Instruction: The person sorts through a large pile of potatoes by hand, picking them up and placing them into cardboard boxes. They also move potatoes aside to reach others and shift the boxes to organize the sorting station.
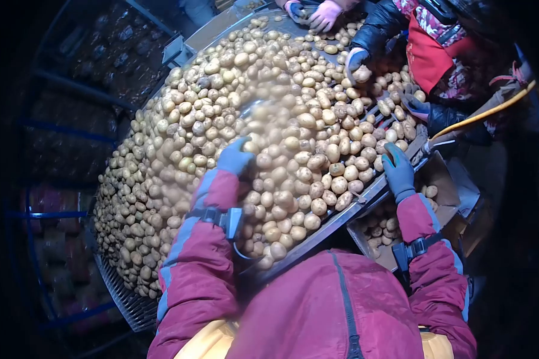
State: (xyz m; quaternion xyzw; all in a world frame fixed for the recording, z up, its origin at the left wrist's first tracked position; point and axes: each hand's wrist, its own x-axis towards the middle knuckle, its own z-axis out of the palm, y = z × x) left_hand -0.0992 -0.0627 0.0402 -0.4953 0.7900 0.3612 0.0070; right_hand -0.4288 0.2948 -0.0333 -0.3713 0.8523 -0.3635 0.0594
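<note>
My left hand [236,158], in a blue-grey glove, reaches onto the heap of potatoes [191,119]. Its visible fingers are apart and touch a potato [251,146]; the view is smeared there, and some fingertips are hidden. At the table's near right edge is my right hand [399,170], gloved alike with greenish fingertips. Its fingers are spread beside a potato [378,164] and hold nothing that I can see. Potatoes cover most of the sorting table [317,230], many of them with soil marks.
Across the table a co-worker's gloved hand [357,58] holds a potato; their other hand [414,106] rests nearby. Another person's hands [323,16] work at the far edge. Below my right arm stands a cardboard box [363,240] of potatoes. A yellow cable [491,113] runs at right.
</note>
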